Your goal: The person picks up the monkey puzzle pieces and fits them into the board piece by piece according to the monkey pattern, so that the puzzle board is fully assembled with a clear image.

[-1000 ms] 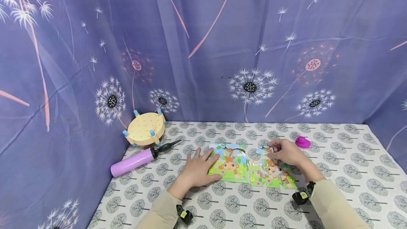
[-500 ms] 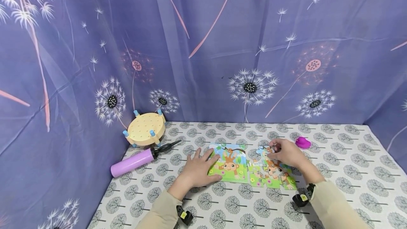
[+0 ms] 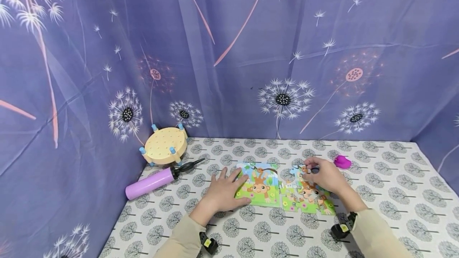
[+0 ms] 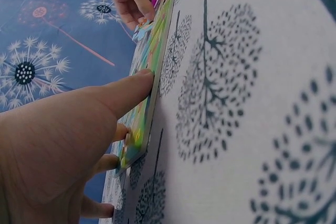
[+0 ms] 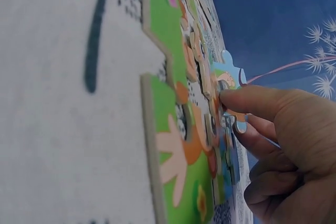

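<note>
The puzzle piece (image 5: 231, 72) sits at about eleven o'clock on the cluster of puzzle pieces (image 3: 310, 205), pinched between thumb and fingers of the right hand (image 3: 325, 175); it looks tilted, and whether it touches its neighbours I cannot tell. Gaps show between some pieces, with uneven edges, so pressing one in askew could shove others apart or bend a tab. The right hand also covers part of the cluster, so a misaligned edge could go unnoticed.

At nine o'clock from the cluster lies the picture card (image 3: 261, 198). The left hand (image 3: 223, 191) is spread, digits at the card's nine o'clock edge; a sideways push there could slide the card into the pieces.

Beyond the right hand, at two o'clock, rests a magenta object (image 3: 342, 162).
</note>
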`<state>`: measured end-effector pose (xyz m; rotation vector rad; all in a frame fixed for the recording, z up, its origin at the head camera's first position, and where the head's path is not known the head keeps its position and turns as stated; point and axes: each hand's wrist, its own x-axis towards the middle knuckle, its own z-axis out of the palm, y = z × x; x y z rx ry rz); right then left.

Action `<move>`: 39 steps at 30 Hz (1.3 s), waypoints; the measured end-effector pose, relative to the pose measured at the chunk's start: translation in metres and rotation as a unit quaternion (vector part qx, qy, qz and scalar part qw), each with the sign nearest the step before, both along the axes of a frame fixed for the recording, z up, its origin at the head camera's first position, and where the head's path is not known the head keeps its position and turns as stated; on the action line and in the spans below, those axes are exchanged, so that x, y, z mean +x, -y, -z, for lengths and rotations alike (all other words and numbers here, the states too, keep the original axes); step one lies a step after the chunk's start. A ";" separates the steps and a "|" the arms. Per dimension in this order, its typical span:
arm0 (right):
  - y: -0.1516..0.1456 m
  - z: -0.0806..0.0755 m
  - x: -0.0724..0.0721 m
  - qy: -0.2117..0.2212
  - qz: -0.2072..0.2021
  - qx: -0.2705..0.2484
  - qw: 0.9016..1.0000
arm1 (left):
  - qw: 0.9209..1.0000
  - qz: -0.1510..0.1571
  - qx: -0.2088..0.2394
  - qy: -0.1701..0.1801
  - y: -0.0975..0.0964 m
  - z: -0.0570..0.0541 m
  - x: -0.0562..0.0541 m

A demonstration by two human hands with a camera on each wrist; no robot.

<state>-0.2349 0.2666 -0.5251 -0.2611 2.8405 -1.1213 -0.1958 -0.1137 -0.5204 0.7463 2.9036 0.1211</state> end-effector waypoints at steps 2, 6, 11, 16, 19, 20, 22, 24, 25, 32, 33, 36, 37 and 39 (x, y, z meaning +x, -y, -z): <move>-0.002 0.001 0.000 -0.014 -0.003 0.007 1.000 | 1.000 0.000 -0.002 0.000 0.000 0.000 0.000; -0.006 0.004 0.003 -0.042 -0.010 0.011 0.999 | 1.000 0.000 -0.003 0.002 -0.002 0.000 0.000; -0.011 0.005 0.007 -0.053 -0.025 -0.008 0.998 | 1.000 0.002 0.002 0.000 -0.005 -0.002 0.001; -0.014 0.005 0.009 -0.050 -0.041 -0.030 0.997 | 1.000 -0.002 -0.004 -0.001 -0.007 -0.004 0.001; -0.015 0.006 0.009 -0.060 -0.051 -0.030 0.996 | 1.000 -0.003 -0.009 0.000 -0.008 -0.004 0.000; -0.016 0.006 0.009 -0.064 -0.054 -0.031 0.996 | 1.000 -0.003 -0.010 -0.001 -0.008 -0.003 0.000; -0.017 0.006 0.008 -0.069 -0.057 -0.030 0.996 | 1.000 -0.002 -0.014 -0.002 -0.008 -0.003 0.000; -0.018 0.006 0.008 -0.073 -0.059 -0.032 0.995 | 1.000 0.000 -0.015 -0.007 -0.009 -0.004 0.000; -0.018 0.006 0.008 -0.074 -0.059 -0.034 0.995 | 1.000 0.000 -0.017 -0.009 -0.009 -0.004 0.000; -0.012 0.003 0.006 -0.078 -0.045 -0.054 0.995 | 1.000 -0.003 -0.021 -0.009 -0.009 -0.005 0.002; -0.011 0.002 0.006 -0.075 -0.045 -0.063 0.994 | 1.000 -0.005 -0.022 -0.009 -0.009 -0.005 0.001; -0.004 0.000 0.004 -0.066 -0.042 -0.085 0.993 | 1.000 -0.006 -0.023 -0.009 -0.009 -0.004 0.001; -0.002 -0.001 0.004 -0.063 -0.042 -0.091 0.993 | 1.000 -0.006 -0.023 -0.009 -0.009 -0.003 0.000; 0.004 -0.002 0.003 -0.056 -0.040 -0.099 0.993 | 1.000 -0.007 -0.020 -0.008 -0.009 -0.003 0.000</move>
